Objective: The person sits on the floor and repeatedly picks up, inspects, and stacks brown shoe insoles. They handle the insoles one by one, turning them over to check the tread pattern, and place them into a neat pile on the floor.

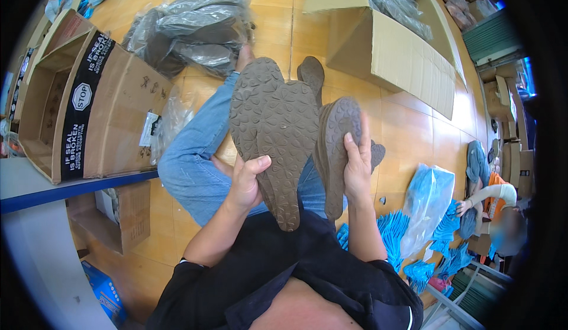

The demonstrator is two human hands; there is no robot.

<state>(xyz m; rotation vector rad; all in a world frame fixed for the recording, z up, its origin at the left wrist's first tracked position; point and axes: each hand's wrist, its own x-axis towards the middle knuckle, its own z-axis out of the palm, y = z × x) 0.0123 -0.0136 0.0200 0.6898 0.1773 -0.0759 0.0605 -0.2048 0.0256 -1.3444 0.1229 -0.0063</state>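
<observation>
My left hand [246, 181] is closed round several brown shoe soles [285, 123], its thumb pressed on the top one. Their textured undersides face me, fanned so that one sticks out at the left. My right hand [357, 167] grips a second stack of brown soles [332, 158], turned more edge-on, right beside the left bunch. Both stacks are raised above my lap. Behind them another brown sole [311, 73] shows on the floor, and a dark sole end [377, 154] peeks out past my right hand.
Clear bags of brown soles [204, 28] lie ahead on the tiles. An open carton [408, 58] with bagged goods stands far right; another carton [127, 111] is at left on a blue-edged table [53, 191]. Blue soles [390, 232], a plastic bag [429, 206] and another person [500, 195] are at right.
</observation>
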